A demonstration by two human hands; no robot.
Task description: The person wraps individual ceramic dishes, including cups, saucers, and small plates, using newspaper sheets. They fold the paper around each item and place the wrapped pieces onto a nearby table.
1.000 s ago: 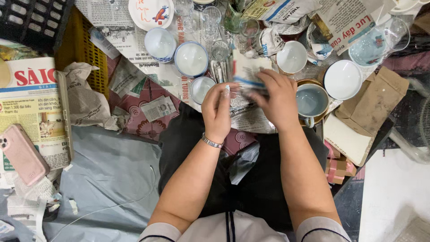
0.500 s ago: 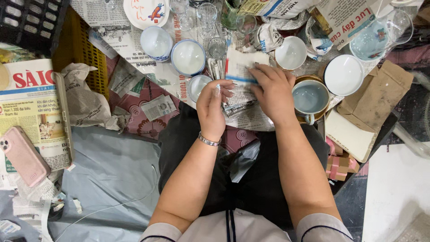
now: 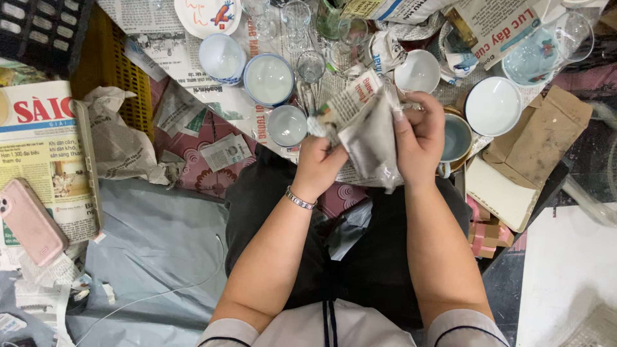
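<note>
crumpled matt newspaper, glossy ceramic bowls

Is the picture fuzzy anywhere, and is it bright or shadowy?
In the head view the light is bright and even, with hardly any shadows; the clear glasses at the top shine a little; both hands, left hand and right hand, and the crumpled newspaper bundle they hold look slightly soft, while the pink phone is sharp.

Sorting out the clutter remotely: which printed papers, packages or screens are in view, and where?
Newspaper bundle: crumpled grey, between left hand and right hand.
Folded newspaper: far left, red masthead.
Phone: pink case, face down, lower left.
Small leaflet: white, on patterned mat.
Brown envelope: right.
</note>
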